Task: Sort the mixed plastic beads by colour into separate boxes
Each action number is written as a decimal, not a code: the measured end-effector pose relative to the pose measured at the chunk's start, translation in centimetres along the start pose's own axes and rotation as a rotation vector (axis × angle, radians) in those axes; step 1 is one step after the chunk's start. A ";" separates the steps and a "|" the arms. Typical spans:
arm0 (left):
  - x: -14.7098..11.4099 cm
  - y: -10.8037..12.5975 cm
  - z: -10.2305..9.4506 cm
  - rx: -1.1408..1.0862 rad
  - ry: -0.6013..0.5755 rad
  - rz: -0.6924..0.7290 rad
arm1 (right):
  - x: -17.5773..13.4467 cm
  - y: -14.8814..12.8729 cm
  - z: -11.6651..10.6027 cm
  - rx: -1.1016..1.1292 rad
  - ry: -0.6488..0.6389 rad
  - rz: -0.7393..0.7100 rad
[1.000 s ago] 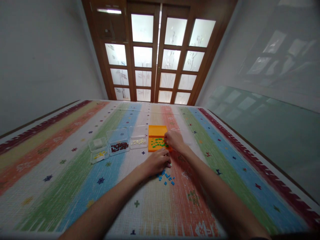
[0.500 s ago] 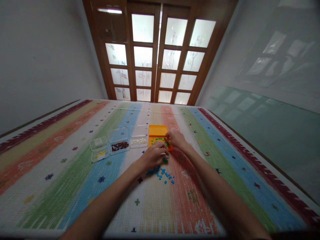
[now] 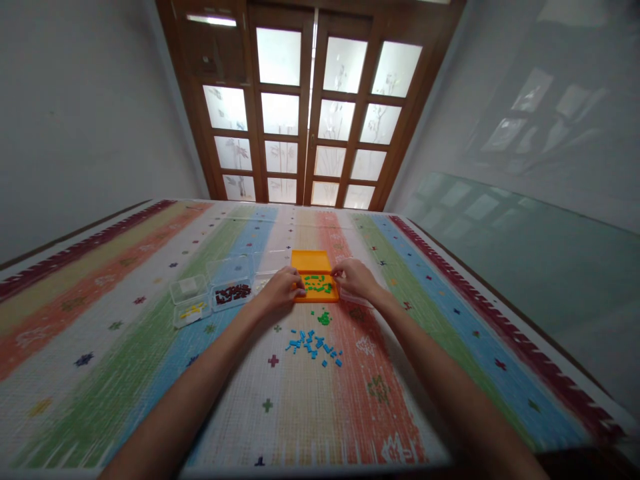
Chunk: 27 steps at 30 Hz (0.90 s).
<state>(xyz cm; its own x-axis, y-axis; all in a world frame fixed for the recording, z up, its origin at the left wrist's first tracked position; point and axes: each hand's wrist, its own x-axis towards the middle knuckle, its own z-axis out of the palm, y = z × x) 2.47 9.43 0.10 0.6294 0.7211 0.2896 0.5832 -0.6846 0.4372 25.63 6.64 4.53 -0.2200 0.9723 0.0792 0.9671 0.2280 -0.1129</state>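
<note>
Four colours of small pieces sit in open boxes, and we judge that portion done. From the left, we find yellow pieces [image 3: 193, 311] in the first clear box [image 3: 191, 323], dark red pieces [image 3: 233, 293] in the second clear box [image 3: 231, 306], and off-white pieces [image 3: 261, 285] in the third clear box [image 3: 263, 275], which our left hand [image 3: 283, 288] partly hides. That hand is half curled at the left side of the orange box [image 3: 309, 261]; we cannot tell whether it grips the edge or a piece. In front, blue pieces [image 3: 320, 344] and a green cluster [image 3: 325, 319] lie loose on the patterned cloth [image 3: 215, 413]; we judge these left over. Our right hand [image 3: 355, 277] has its fingertips drawn together at the box's right side; we cannot confirm a hold.

We note that the orange box stands centrally between both hands, opaque and shallow, its lid raised at the far side. Green pieces [image 3: 328, 288], small and of mixed lengths, lie scattered across its base.
</note>
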 end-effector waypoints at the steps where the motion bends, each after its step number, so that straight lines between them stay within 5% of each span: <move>1: 0.2 0.0 0.1 0.006 -0.017 0.007 | 0.2 -0.1 0.2 -0.003 -0.006 -0.004; 11: 1.5 0.0 0.3 0.071 -0.101 0.075 | 2.0 -1.2 1.5 -0.022 -0.065 0.001; 27: 1.1 -0.8 -0.6 0.078 -0.055 0.063 | 2.6 -1.5 1.8 -0.071 -0.110 0.082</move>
<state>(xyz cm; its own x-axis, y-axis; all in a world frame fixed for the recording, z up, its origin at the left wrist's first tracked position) 2.40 10.84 0.57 0.6921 0.6708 0.2664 0.5783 -0.7363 0.3514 23.36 8.95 3.13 -0.1485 0.9882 -0.0372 0.9882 0.1468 -0.0438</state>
